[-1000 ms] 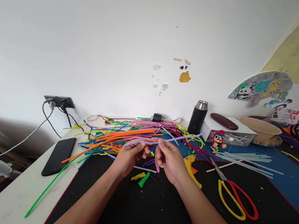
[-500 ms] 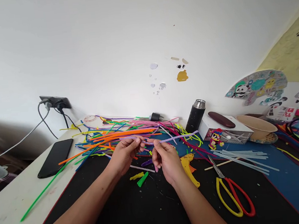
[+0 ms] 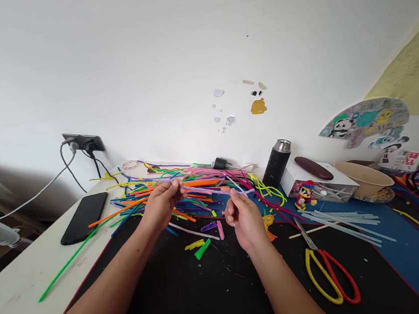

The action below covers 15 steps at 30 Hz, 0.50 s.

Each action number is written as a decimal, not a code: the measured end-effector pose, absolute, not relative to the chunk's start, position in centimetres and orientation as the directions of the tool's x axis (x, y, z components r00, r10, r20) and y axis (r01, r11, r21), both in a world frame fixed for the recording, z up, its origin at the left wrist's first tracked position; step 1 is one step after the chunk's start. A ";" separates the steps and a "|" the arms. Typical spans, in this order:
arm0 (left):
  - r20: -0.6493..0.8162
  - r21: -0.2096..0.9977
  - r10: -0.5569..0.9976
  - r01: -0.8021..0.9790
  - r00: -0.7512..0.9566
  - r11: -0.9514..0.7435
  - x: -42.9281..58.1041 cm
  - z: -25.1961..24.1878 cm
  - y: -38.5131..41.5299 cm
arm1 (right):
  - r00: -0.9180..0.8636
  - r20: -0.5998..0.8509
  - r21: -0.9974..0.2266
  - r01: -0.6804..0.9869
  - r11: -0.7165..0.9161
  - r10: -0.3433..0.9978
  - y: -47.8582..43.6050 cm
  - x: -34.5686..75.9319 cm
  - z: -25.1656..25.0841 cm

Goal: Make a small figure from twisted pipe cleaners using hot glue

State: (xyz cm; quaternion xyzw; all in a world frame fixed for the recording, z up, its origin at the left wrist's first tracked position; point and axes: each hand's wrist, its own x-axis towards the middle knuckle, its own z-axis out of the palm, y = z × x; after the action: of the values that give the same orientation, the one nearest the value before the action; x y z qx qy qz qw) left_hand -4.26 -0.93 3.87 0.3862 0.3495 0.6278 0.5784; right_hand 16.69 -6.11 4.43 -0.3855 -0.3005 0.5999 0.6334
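Note:
A light purple pipe cleaner (image 3: 208, 191) stretches between my two hands above the mat. My left hand (image 3: 164, 201) pinches it between thumb and fingers. Near its right end, my right hand (image 3: 245, 218) holds it with the fingers curled and the thumb on top. Below the hands lie small folded pieces: a purple one (image 3: 209, 226), a pink one (image 3: 220, 230), a yellow one (image 3: 194, 245) and a green one (image 3: 203, 249). Behind is a heap of coloured pipe cleaners (image 3: 138, 198). A yellow glue gun (image 3: 268, 223) is partly hidden by my right hand.
Scissors (image 3: 319, 260) with yellow and red handles lie at right, beside translucent glue sticks (image 3: 349, 221). A black flask (image 3: 276, 163), a white box (image 3: 328, 184), a small figurine (image 3: 305, 195) and a bowl (image 3: 365, 177) stand behind. A phone (image 3: 84, 218) lies left.
My hands have moved apart along the light purple pipe cleaner, so more of it shows between them and less past my right hand. The view has shifted slightly.

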 end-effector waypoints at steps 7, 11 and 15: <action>0.076 0.870 0.996 -0.486 -0.039 -0.085 -5.4 3.5 -0.2 | 0.111 -0.062 -0.849 -0.529 0.006 0.992 -6.0 16.8 4.4; 0.067 0.849 0.997 -0.523 -0.041 -0.078 -5.7 3.4 0.2 | 0.113 -0.058 -0.855 -0.518 0.009 0.992 -6.0 16.9 4.5; 0.046 0.829 0.996 -0.553 -0.077 -0.081 -6.1 3.5 0.4 | 0.130 -0.054 -0.868 -0.496 0.018 0.990 -5.9 17.0 4.5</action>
State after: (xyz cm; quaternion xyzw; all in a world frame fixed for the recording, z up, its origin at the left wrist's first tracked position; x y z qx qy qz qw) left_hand -6.08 0.40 3.46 0.3342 0.3310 0.6548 0.5916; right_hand 16.99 -5.94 4.49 -0.3931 -0.3139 0.5802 0.6406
